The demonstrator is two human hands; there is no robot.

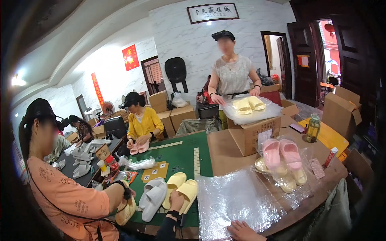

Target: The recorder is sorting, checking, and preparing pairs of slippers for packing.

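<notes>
The person's left hand rested at the near edge of the green tabletop, its fingers curled against the heel of a pair of yellow slippers that lay side by side, toes pointing away; whether that grip was closed on the sole or only touching it could not be told from this angle. The right hand lay flat and open, holding nothing, on the near edge of a clear plastic bag spread over the brown tabletop, seemingly pinning the film so it would stay smooth. Just left of the yellow pair sat a pair of grey slippers, also aligned toe to heel, as if sorted into matched sets. Toward the right side, pink slippers in clear wrap lay stacked on other bagged pale yellow ones, near a glass bottle at the far right corner. An open cardboard box stood at the far edge, with a bagged yellow pair resting on top under the hands of a standing person in a grey top. At the left edge, a person in an orange shirt held a yellow slipper, and a seated person in a yellow top pressed pink slippers against the far left of the green surface.
</notes>
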